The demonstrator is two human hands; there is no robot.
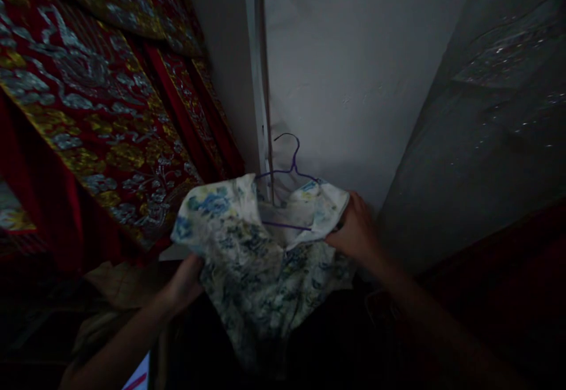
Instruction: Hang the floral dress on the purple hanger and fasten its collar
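A white garment with a blue and green floral print (256,260) hangs on a thin purple wire hanger (289,169), held up in front of a white wall. My left hand (186,287) is closed on the garment's lower left side. My right hand (356,231) grips the garment's right shoulder, where the hanger's end goes into the cloth. The hanger's hook sticks up free above the neckline.
Red cloth with gold and silver embroidery (88,101) hangs on the left. A white vertical strip (259,72) runs down the wall behind the hanger. A dark grey glittery surface (495,119) rises on the right. The lower area is dark.
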